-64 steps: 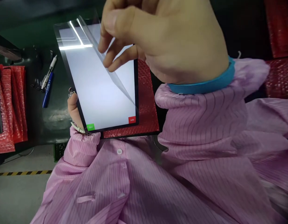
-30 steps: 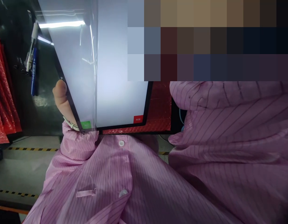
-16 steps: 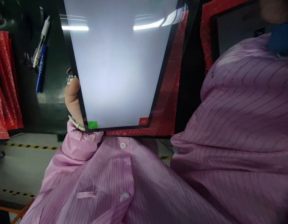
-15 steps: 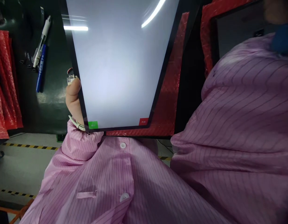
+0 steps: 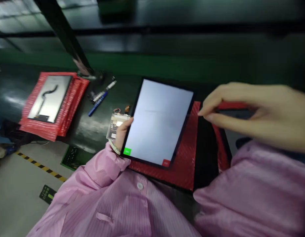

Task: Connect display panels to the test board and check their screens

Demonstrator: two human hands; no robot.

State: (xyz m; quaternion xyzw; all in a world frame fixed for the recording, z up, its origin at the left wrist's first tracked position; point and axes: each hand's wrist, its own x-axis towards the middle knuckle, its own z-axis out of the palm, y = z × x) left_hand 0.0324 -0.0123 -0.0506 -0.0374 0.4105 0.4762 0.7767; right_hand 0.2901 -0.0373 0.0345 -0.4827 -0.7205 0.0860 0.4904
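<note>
A tablet [image 5: 158, 121] with a lit, pale white screen is held tilted in front of me. The screen shows a green box in the lower left corner and a red one in the lower right. My left hand [image 5: 123, 131] grips its left edge, thumb on the front and the other fingers hidden behind. To the right of the tablet, my right hand [image 5: 251, 113] is raised in the air, blurred by motion. Its fingertips and thumb are drawn close together, and nothing shows between them. Red bubble wrap [image 5: 184, 164] lies beneath the tablet.
On the left, a display panel [image 5: 60, 95] rests on stacked red bubble-wrap bags [image 5: 56, 130]. A blue pen [image 5: 98, 104] and a white pen [image 5: 110, 86] lie nearby. An exposed electronic part [image 5: 113, 126] sits beside my left hand. Another dark panel [image 5: 232, 135] lies under my right hand.
The view has tilted up and back, showing more of the bench. My right hand has come from the upper right corner into full view, closer to the tablet. My left hand still holds the tablet.
</note>
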